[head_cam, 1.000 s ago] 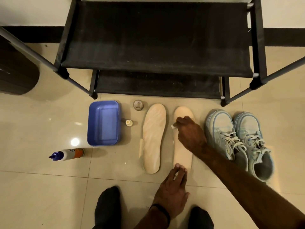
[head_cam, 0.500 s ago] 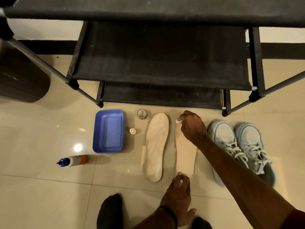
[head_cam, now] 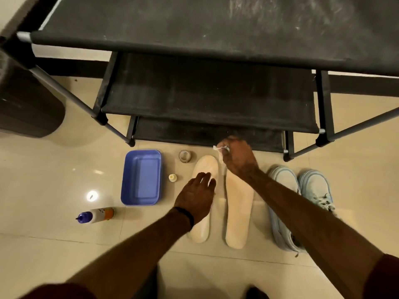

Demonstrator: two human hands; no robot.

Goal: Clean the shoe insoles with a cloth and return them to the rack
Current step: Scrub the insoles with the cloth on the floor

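Note:
Two beige insoles lie side by side on the tiled floor in front of the black shoe rack [head_cam: 207, 98]. My left hand [head_cam: 197, 196] lies over the middle of the left insole [head_cam: 201, 229], fingers stretched toward its toe end. My right hand [head_cam: 236, 157] pinches a small white cloth [head_cam: 219, 148] just past the toe end of the right insole [head_cam: 238, 203], close to the rack's lowest shelf. The right hand hides that insole's tip.
A blue plastic tub [head_cam: 141, 178], a roll of tape [head_cam: 184, 156] and a small cap [head_cam: 172, 177] sit left of the insoles. A bottle [head_cam: 96, 215] lies on the floor further left. A pair of light blue sneakers [head_cam: 302, 197] stands on the right. A dark bin [head_cam: 26, 104] is at far left.
My left hand left the heel of the right insole and moved onto the left insole. My right hand slid with the cloth up past the right insole's toe. The camera leaned forward.

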